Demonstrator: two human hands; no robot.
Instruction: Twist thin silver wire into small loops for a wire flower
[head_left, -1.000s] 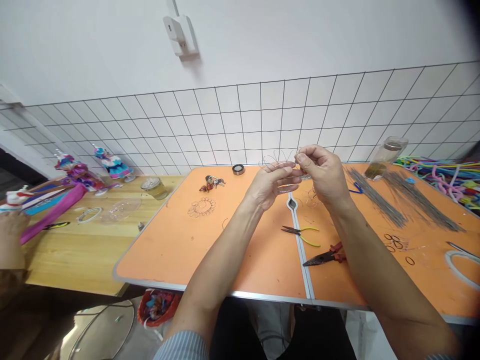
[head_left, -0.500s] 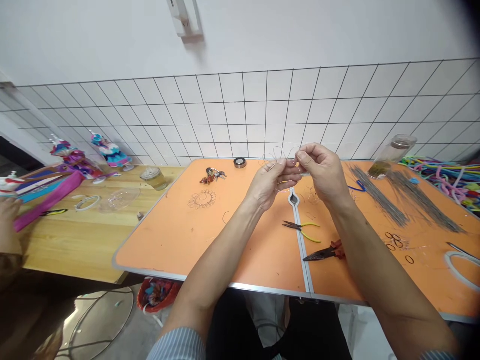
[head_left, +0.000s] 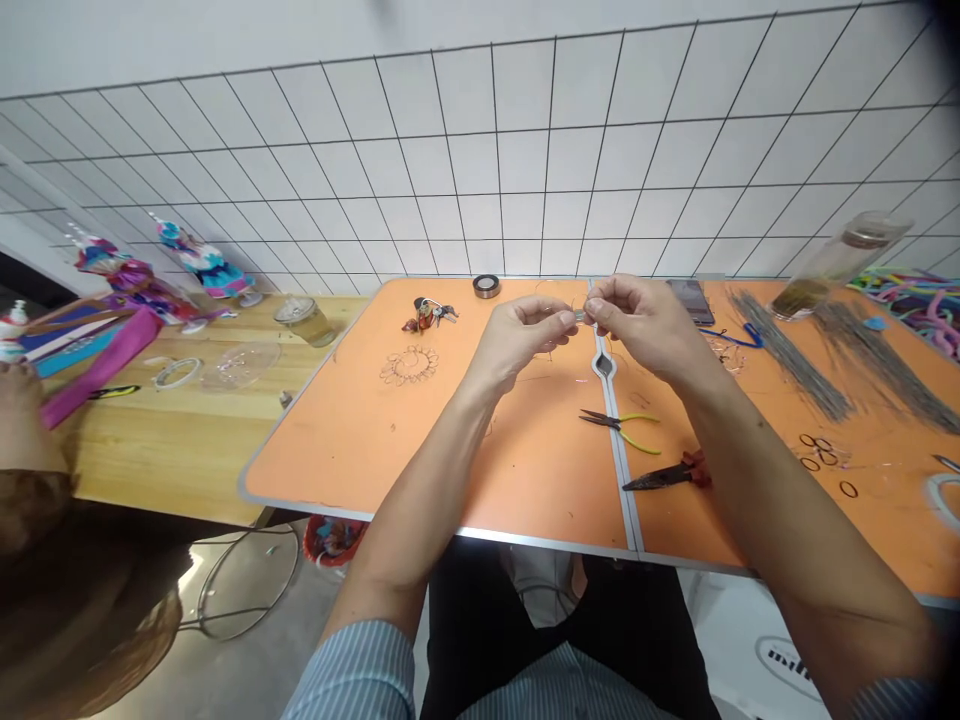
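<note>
My left hand (head_left: pixel 517 338) and my right hand (head_left: pixel 646 328) meet above the orange table (head_left: pixel 420 450), and the fingertips of both pinch a thin looped wire piece (head_left: pixel 576 314) between them. The wire is fine and mostly hidden by my fingers. Below the hands lie yellow-handled pliers (head_left: pixel 621 425) and red-handled pliers (head_left: pixel 667 474). A finished wire flower (head_left: pixel 409 365) rests flat to the left of my left hand.
Bundles of straight wires (head_left: pixel 795 360), a tipped jar (head_left: pixel 832 264), small black rings (head_left: pixel 821 452) and coloured pipe cleaners (head_left: pixel 915 300) are on the right. A tape roll (head_left: pixel 486 286), keys (head_left: pixel 427 314) and a phone (head_left: pixel 688 300) lie at the back. Another person (head_left: pixel 45 560) sits at the wooden table (head_left: pixel 150 450), left.
The view has tilted down and both hands have dropped slightly lower toward the table, still working the wire between the fingertips. The tools on the table have stayed put.
</note>
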